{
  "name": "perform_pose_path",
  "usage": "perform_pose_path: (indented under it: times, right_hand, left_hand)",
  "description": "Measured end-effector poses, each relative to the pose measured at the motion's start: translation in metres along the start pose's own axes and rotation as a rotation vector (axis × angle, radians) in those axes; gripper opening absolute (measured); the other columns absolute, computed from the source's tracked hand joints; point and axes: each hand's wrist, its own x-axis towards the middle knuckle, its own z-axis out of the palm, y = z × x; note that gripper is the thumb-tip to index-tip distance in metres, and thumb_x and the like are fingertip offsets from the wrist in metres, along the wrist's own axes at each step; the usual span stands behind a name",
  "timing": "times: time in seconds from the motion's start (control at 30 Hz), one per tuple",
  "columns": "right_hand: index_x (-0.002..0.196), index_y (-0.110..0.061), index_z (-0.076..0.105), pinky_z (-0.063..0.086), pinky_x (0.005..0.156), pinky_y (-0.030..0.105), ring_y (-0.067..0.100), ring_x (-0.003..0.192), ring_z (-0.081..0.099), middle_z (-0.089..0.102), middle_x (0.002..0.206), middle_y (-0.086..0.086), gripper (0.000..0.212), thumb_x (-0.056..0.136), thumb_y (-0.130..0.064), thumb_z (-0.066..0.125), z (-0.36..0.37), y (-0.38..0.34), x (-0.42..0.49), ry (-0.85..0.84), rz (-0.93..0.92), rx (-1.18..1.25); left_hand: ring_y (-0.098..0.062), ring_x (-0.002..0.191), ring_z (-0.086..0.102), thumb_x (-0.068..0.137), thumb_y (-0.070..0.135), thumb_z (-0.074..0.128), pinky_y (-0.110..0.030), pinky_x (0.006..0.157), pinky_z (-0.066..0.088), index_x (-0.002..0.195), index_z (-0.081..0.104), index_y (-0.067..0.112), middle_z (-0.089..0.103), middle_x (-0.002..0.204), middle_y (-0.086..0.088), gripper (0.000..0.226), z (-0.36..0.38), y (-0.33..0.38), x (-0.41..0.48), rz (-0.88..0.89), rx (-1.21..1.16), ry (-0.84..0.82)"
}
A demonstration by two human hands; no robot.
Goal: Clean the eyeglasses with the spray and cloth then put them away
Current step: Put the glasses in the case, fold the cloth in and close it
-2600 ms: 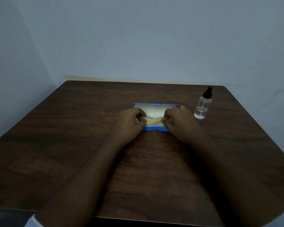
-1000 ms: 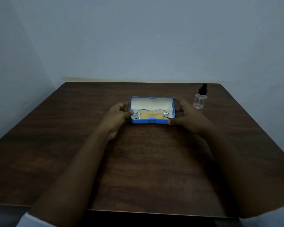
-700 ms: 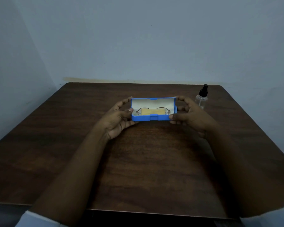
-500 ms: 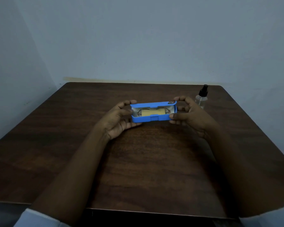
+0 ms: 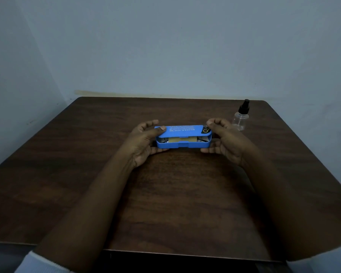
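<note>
Two hands, one case, one bottle on the table (image 5: 175,194).
Left hand (image 5: 144,142) and right hand (image 5: 223,140) grip the ends of the nearly closed blue case (image 5: 182,136); one cloth (image 5: 182,139) and probably the glasses (image 5: 203,140) lie inside; the bottle (image 5: 240,118) stands just beside the right hand.

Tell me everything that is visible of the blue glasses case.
The blue case is a long, rounded box of hard-looking plastic; its lid bears white print and a black label at its right end. The lid is nearly shut; a narrow gap shows the yellow cloth and part of the eyeglasses inside. The left hand and the right hand grip its two ends over the middle of the table.
</note>
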Motion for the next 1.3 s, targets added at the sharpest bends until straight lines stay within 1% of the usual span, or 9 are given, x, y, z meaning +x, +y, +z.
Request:
perform_pose_path:
  times: [0.17,0.3,0.5,0.63,0.73,0.93,1.0,1.13,1.3]
  right_hand:
    - [0.126,-0.004,0.065,0.065,0.067,0.04,0.034,0.098,0.079,0.074,0.121,0.022,0.036,0.101,-0.03,0.07,0.0,0.007,0.007,-0.004,0.069,0.059]
    - [0.121,-0.001,0.066,0.065,0.067,0.037,0.032,0.096,0.08,0.072,0.122,0.021,0.035,0.096,-0.023,0.076,0.0,0.014,0.015,0.024,0.046,0.111]
    - [0.112,0.001,0.069,0.065,0.066,0.038,0.034,0.094,0.08,0.077,0.112,0.021,0.032,0.089,-0.016,0.081,-0.004,0.019,0.022,0.038,0.014,0.154]
    - [0.108,0.001,0.069,0.065,0.064,0.036,0.033,0.093,0.08,0.08,0.101,0.017,0.036,0.081,-0.016,0.084,-0.003,0.02,0.02,0.029,-0.004,0.158]
    - [0.108,0.001,0.068,0.065,0.064,0.036,0.031,0.091,0.08,0.078,0.106,0.018,0.044,0.073,-0.019,0.086,-0.002,0.018,0.02,0.035,-0.019,0.139]
    - [0.112,0.001,0.067,0.065,0.064,0.035,0.031,0.092,0.08,0.075,0.114,0.022,0.028,0.091,-0.013,0.079,0.002,0.018,0.019,0.048,-0.005,0.149]
    - [0.118,0.0,0.064,0.065,0.065,0.035,0.031,0.093,0.08,0.074,0.115,0.021,0.032,0.092,-0.013,0.079,0.005,0.019,0.017,0.056,-0.019,0.149]
    - [0.127,-0.003,0.055,0.065,0.066,0.036,0.031,0.095,0.08,0.073,0.118,0.021,0.044,0.092,-0.014,0.08,0.009,0.019,0.014,0.099,-0.035,0.145]
    - [0.124,-0.004,0.058,0.066,0.069,0.035,0.028,0.096,0.08,0.071,0.118,0.019,0.041,0.093,-0.017,0.079,0.012,0.02,0.015,0.161,-0.047,0.089]
  left_hand:
    - [-0.03,0.092,0.081,0.084,0.01,0.083,-0.041,0.069,0.066,0.108,0.071,0.005,0.08,0.109,-0.019,0.027,0.001,-0.001,0.001,-0.04,0.0,0.005]
    - [-0.028,0.091,0.081,0.088,0.006,0.081,-0.038,0.068,0.066,0.105,0.072,0.003,0.082,0.101,-0.017,0.02,-0.001,-0.003,0.004,-0.034,0.009,0.019]
    - [-0.029,0.095,0.081,0.07,0.01,0.087,-0.037,0.071,0.066,0.112,0.072,0.002,0.082,0.104,-0.016,0.045,-0.004,-0.002,0.005,-0.025,-0.01,0.002]
    - [-0.03,0.097,0.08,0.067,0.01,0.089,-0.037,0.07,0.066,0.113,0.072,0.001,0.08,0.108,-0.019,0.05,-0.007,-0.005,0.008,-0.008,-0.016,-0.007]
    - [-0.03,0.097,0.08,0.066,0.01,0.089,-0.037,0.07,0.066,0.113,0.073,0.001,0.081,0.107,-0.018,0.05,-0.008,-0.006,0.009,0.01,-0.004,-0.008]
    - [-0.027,0.094,0.081,0.071,0.009,0.088,-0.034,0.068,0.065,0.11,0.073,0.003,0.082,0.103,-0.016,0.042,-0.006,-0.004,0.006,0.013,-0.027,0.012]
    - [-0.025,0.095,0.081,0.079,0.008,0.087,-0.033,0.07,0.065,0.112,0.073,0.004,0.082,0.105,-0.015,0.036,-0.004,-0.005,0.005,0.018,-0.037,0.033]
    - [-0.023,0.106,0.077,0.085,0.012,0.086,-0.031,0.077,0.065,0.126,0.07,0.007,0.077,0.119,-0.011,0.045,-0.002,-0.008,0.006,0.045,0.007,0.077]
    - [-0.019,0.097,0.08,0.084,0.015,0.089,-0.028,0.075,0.065,0.117,0.074,0.005,0.081,0.11,-0.01,0.037,-0.002,-0.013,0.009,0.141,0.114,0.152]
